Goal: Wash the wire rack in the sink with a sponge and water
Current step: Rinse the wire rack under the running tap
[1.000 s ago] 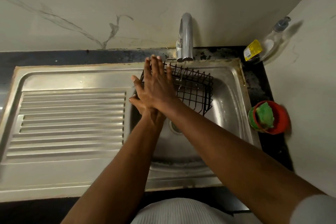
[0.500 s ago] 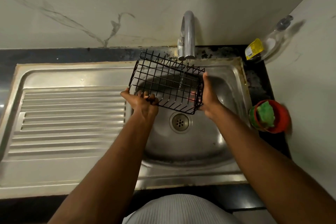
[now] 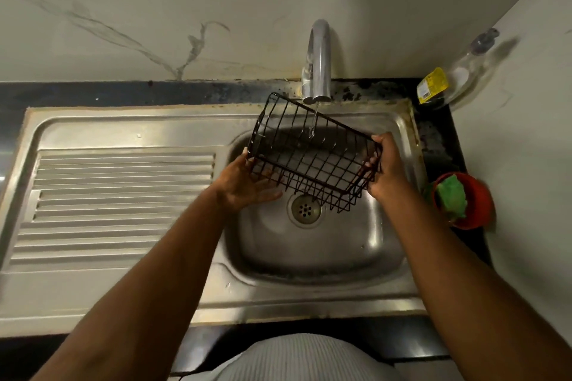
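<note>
A pale, grey-veined marble wall [image 3: 154,9] fills the top of the frame; below it runs a dark countertop [image 3: 123,93], dimly lit.

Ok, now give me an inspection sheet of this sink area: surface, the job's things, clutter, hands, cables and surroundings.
Surface: steel sink with a ribbed drainboard on its left and a drain in the basin.
Job's things: black wire rack held tilted above the basin, under a thin water stream from the faucet; green sponge sits untouched in a red cup right of the sink.
Clutter: clear bottle with a yellow label, back right corner.
Hands: left hand holds the rack's left end; right hand grips its right end.
Cables: nothing seen.
Surroundings: marbled wall behind, dark counter.
</note>
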A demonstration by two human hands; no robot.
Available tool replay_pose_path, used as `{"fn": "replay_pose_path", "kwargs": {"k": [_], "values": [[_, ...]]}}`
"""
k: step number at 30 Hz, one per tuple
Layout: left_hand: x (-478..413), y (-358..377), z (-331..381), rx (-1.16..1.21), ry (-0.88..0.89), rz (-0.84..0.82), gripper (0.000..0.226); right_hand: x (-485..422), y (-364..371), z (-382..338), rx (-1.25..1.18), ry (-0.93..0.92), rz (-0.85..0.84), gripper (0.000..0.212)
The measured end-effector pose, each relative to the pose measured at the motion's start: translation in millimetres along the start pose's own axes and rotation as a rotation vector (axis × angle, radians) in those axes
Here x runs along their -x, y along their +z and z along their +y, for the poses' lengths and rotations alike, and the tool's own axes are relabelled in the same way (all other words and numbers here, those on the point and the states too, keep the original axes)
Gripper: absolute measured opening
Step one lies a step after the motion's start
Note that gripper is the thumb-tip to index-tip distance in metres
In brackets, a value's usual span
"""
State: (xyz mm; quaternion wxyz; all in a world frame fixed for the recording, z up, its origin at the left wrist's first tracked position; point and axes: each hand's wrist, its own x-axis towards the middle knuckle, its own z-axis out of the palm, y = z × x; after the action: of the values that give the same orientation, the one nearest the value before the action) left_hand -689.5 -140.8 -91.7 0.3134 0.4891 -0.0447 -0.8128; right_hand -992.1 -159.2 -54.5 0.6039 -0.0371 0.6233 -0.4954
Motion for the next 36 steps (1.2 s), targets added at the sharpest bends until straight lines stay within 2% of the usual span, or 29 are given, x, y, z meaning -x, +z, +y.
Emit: {"fn": "replay_pose_path", "kwargs": {"k": [2,3,7,9,10,12,13,15,16,18,21,23,26,30,31,33,36], "values": [[3.3,3.4,11.3,-0.105,-0.058,0.014,0.057,0.4,-5.3,-4.1,0.127,-0.12,-0.019,0.027],[3.9,5.7,16.4,-0.133,-0.098,0.018,0.066,0.8,-6.4,-5.1,0.229,-0.175,-0.035,0.026],[7.7,19.5,30.4,-0.201,-0.289,0.114,0.13,3.9,-1.4,-8.1,0.462,-0.437,-0.135,0.023],[9.2,21.9,35.0,-0.217,-0.352,0.08,0.139,4.5,0.0,-10.9,0.542,-0.55,-0.241,0.024],[10.5,23.0,36.6,-0.194,-0.361,0.036,0.133,4.1,0.3,-11.5,0.563,-0.585,-0.287,0.026],[14.1,25.9,38.1,-0.148,-0.291,-0.074,0.099,6.5,1.1,-11.7,0.559,-0.603,-0.382,0.025],[16.0,25.9,37.2,-0.145,-0.231,-0.096,0.081,6.2,0.2,-11.7,0.518,-0.57,-0.418,0.024],[17.3,21.2,33.3,-0.176,-0.121,-0.063,0.066,2.3,-4.3,-13.7,0.487,-0.482,-0.49,0.03],[16.6,18.1,31.0,-0.197,-0.061,-0.053,0.061,0.4,-4.8,-16.7,0.552,-0.443,-0.528,0.036],[14.5,17.5,26.3,-0.277,0.064,-0.049,0.049,-2.3,-0.7,-22.8,0.896,-0.402,-0.562,0.042],[11.2,27.6,20.7,-0.395,0.24,-0.084,0.055,-3.0,10.5,-7.5,1.451,-0.422,-0.517,0.024],[8.7,34.4,17.7,-0.417,0.34,-0.094,0.065,-9.8,14.7,13.6,1.546,-0.546,-0.391,0.016],[6.2,38.4,15.9,-0.351,0.427,-0.008,0.07,-18.0,19.5,33.8,1.585,-0.64,-0.177,0.023],[2.0,35.6,14.1,-0.365,0.501,0.075,0.056,-20.4,40.0,37.8,1.403,-0.442,-0.103,0.042],[1.8,34.5,14.6,-0.388,0.507,0.076,0.054,-21.1,49.0,37.1,1.258,-0.36,-0.083,0.041],[3.2,35.6,14.7,-0.423,0.506,0.058,0.052,-26.5,66.8,36.6,0.802,-0.141,-0.059,0.032],[8.5,42.6,11.9,-0.396,0.502,0.021,0.054,-22.9,90.1,37.5,0.169,0.039,-0.146,0.023]]}}
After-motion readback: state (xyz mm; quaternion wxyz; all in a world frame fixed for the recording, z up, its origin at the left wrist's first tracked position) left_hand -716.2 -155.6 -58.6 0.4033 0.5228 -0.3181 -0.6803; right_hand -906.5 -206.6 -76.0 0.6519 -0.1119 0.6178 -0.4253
